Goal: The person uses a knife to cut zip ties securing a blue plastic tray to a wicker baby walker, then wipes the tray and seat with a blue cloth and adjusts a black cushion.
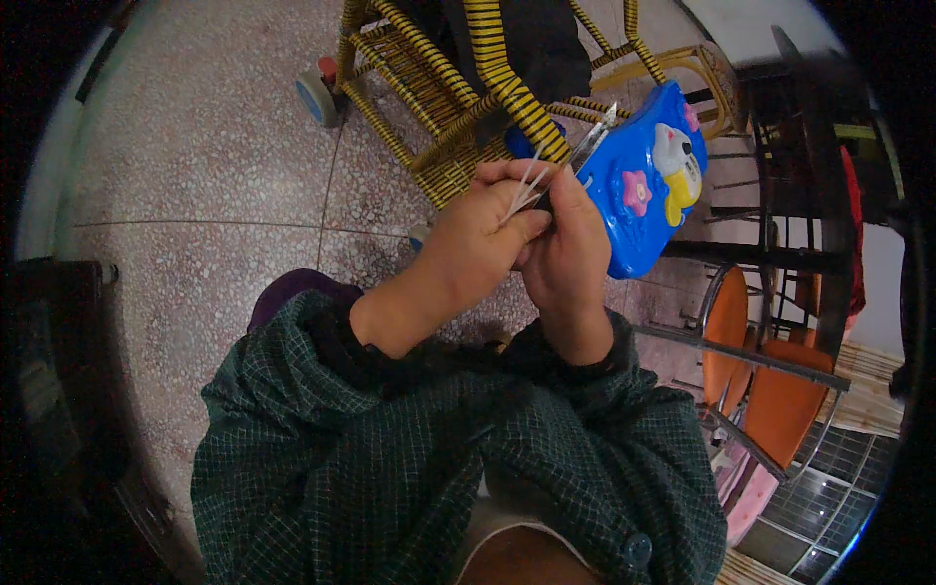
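Observation:
My left hand (pixel 486 223) has its fingers closed on several thin white strips (pixel 523 191), which look like plastic ties or cord; their ends stick up past the thumb. Against it, my right hand (pixel 567 234) pinches the lower end of a flat metal tool (pixel 591 142), perhaps scissors, whose tip points up and right. Both hands touch, so what lies between the fingers is partly hidden. Just beyond them is the yellow-and-black wrapped frame of a wheeled cart or stroller (pixel 523 102). A blue moulded plastic panel (pixel 629 241) with a cartoon figure and pink flowers sits right of my right hand.
A grey wheel (pixel 316 99) of the wrapped frame rests on the speckled tile floor (pixel 219 161). Dark cloth (pixel 545 51) hangs within the frame. Chairs with orange pads (pixel 786 402) and dark furniture stand at the right; a dark object (pixel 66 365) is at the left.

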{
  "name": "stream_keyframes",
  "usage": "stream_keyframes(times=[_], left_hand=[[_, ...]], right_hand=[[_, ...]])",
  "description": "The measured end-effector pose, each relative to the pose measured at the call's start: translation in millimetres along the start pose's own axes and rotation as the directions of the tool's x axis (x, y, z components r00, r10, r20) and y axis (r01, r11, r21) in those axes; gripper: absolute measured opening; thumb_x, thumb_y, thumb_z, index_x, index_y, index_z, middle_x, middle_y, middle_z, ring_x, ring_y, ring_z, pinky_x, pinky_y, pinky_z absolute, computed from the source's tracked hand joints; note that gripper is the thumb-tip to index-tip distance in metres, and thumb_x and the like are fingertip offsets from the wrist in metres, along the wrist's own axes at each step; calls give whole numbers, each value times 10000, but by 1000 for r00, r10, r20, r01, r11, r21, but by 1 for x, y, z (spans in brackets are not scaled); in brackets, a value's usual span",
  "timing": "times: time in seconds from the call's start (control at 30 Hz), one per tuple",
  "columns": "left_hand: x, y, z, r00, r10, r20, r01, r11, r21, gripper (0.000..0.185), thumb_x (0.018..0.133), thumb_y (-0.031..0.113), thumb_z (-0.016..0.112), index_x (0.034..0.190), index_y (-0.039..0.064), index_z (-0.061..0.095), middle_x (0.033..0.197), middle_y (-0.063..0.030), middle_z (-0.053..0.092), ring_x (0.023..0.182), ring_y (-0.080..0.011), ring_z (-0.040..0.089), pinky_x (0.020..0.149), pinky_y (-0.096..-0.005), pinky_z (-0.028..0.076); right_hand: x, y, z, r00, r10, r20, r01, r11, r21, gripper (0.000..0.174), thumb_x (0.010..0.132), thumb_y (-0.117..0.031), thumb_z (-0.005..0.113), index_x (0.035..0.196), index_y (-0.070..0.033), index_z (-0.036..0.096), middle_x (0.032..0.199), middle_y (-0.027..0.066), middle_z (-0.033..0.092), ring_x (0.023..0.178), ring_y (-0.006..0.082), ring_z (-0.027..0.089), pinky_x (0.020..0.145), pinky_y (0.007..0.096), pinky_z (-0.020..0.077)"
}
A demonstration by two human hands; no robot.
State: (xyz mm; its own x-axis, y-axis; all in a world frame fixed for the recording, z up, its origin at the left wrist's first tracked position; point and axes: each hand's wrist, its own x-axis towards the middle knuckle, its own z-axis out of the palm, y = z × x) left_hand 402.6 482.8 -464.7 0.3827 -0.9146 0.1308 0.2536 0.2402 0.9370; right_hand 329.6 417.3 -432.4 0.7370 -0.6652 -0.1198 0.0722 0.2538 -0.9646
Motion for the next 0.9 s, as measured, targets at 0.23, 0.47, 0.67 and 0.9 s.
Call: stream_keyframes(times=[0.23,0.47,0.67,0.9], left_hand=[[-2,1,3,999,-42,2,42,995,-89,113,826,98,477,823,3,538,638,-5,495,560,-83,461,503,-216,370],[-1,6,3,992,-124,24,126,969,-215,170,847,153,474,892,8,552,646,4,500,556,-79,465,501,-210,369],[0,6,-1,959,-283,32,276,895,-352,251,850,212,456,969,10,545,648,5,504,526,-84,457,473,-210,349],[0,2,-3,969,-240,57,245,909,-338,242,834,226,445,902,19,550,628,-1,505,492,-87,445,452,-214,327]], right_hand=[[-2,2,0,1000,-16,-17,15,1000,-22,445,894,-372,288,938,-3,533,934,92,592,528,45,470,395,144,335],[-3,1,-2,998,63,-8,-64,998,-23,529,886,-431,238,945,-10,553,874,73,599,497,53,456,398,175,345],[-3,8,1,994,68,-84,-69,997,-18,565,886,-449,211,947,-10,561,786,46,599,482,49,441,375,167,304],[-4,6,2,998,53,-24,-55,997,-59,556,893,-434,204,939,13,531,863,108,580,569,97,494,433,177,361]])
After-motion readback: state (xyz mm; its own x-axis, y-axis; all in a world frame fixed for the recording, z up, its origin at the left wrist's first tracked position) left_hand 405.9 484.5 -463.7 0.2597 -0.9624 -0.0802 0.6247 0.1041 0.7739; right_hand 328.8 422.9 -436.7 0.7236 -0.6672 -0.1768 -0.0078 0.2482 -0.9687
